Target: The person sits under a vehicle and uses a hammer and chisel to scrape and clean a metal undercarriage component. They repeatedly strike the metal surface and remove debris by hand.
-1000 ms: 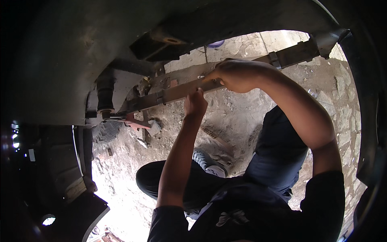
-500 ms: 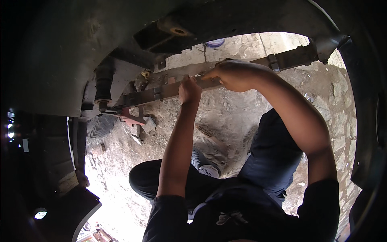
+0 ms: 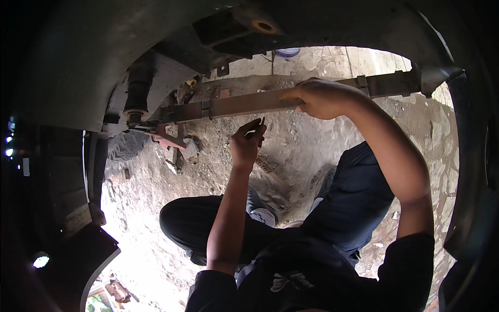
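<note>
A long brown leaf spring [image 3: 249,104] with metal clips runs across in front of me, under the dark vehicle body. My right hand [image 3: 323,99] is closed over its right half, the fingers lying on the face of the spring. Below the spring and apart from it, my left hand [image 3: 246,144] is raised with thumb and fingers pinched together. A short, thin, dark pin-like piece [image 3: 263,121] sticks up from the left fingertips; its exact kind is too small to tell.
Dark bodywork arches overhead. At the left hang a black cylindrical damper [image 3: 138,96] and, beneath it, a red metal stand [image 3: 169,138] beside stone blocks [image 3: 191,148] and a tyre [image 3: 126,145]. A blue-rimmed container [image 3: 287,52] sits beyond the spring. My legs are folded on dusty ground.
My left hand has come off the spring and dropped toward me, the thin piece now showing in its fingers. The right hand stays on the spring. The view has shifted slightly.
</note>
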Demonstrator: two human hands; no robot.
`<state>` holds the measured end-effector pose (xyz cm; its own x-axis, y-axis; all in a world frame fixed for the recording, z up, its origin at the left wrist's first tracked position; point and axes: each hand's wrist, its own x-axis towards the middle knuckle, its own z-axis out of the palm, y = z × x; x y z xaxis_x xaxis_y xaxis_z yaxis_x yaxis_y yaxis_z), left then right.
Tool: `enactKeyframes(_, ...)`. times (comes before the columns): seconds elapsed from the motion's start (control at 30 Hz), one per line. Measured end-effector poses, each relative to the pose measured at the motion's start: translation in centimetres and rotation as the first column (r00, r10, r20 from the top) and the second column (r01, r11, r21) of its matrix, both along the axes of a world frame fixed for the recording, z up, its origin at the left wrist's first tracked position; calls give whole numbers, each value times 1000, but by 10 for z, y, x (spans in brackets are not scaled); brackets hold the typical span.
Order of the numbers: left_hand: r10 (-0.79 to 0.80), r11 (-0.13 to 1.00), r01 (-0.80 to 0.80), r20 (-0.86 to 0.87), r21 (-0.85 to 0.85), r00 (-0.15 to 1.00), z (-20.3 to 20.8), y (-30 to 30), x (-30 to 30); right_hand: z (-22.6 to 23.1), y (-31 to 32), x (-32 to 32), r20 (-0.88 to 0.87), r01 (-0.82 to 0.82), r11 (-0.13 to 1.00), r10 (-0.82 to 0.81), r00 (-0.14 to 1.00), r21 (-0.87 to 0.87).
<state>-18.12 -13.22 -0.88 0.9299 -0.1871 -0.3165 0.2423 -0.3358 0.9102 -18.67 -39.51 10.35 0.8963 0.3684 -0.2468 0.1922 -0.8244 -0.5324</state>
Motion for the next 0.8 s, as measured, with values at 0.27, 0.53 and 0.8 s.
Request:
enactKeyframes(0.27,17,627,-110,-127,-771,992,8,11,7,-25,53,29,-36,-14,967,24,999,255)
enactKeyframes(0.53,287,718,-394,-271,-574,919,52,6,-4,-68,88,43,-105,212,668,-197,975,713)
enactKeyframes(0.8,-272,915,131,344,381,899,122,70,9,-70,75,82,321,114,871,-294,900,477)
